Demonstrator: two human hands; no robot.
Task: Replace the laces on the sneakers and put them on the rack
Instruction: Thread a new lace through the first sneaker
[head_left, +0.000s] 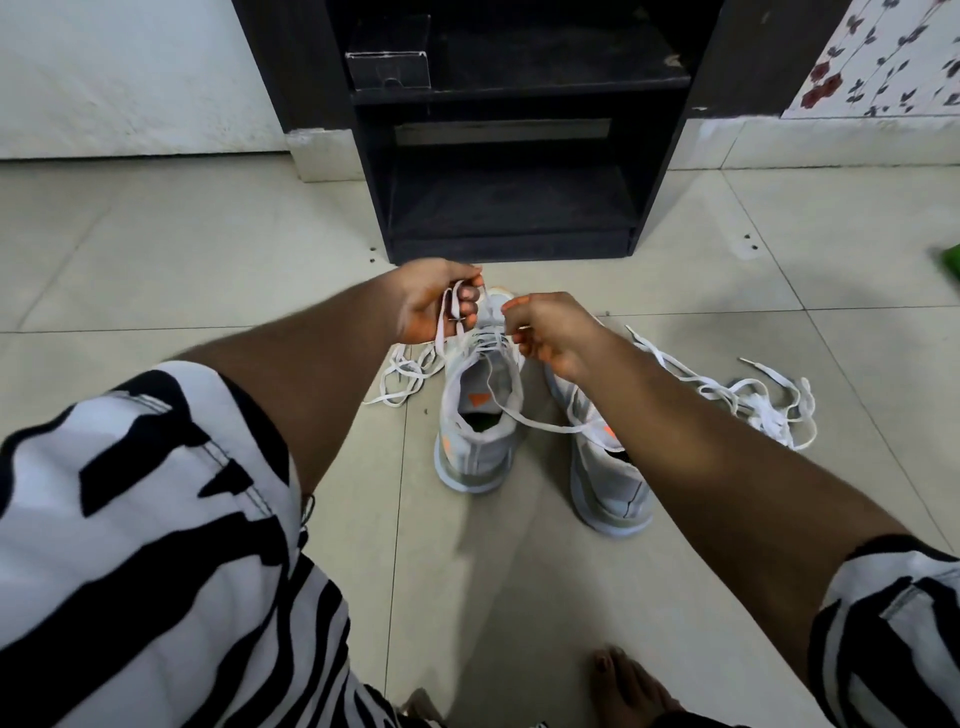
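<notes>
Around: dark rack (511, 156) stands beyond, loose laces (748, 395) heaped right on the tiled floor (208, 249).
Sneakers: left sneaker (480, 415) directly under both hands, right sneaker (610, 467) beside it.
Left hand (436, 301): fingers curled round a white lace (445, 317).
Right hand (550, 330): pinching lace over the eyelets.

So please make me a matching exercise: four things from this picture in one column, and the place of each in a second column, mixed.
1. black box
2. loose laces
3. left hand
4. right sneaker

a. on the tiles, right of both sneakers
b. on the rack's upper shelf
c. partly under the right forearm
d. gripping a lace above the left sneaker

Pairs: 1-b, 2-a, 3-d, 4-c
</notes>
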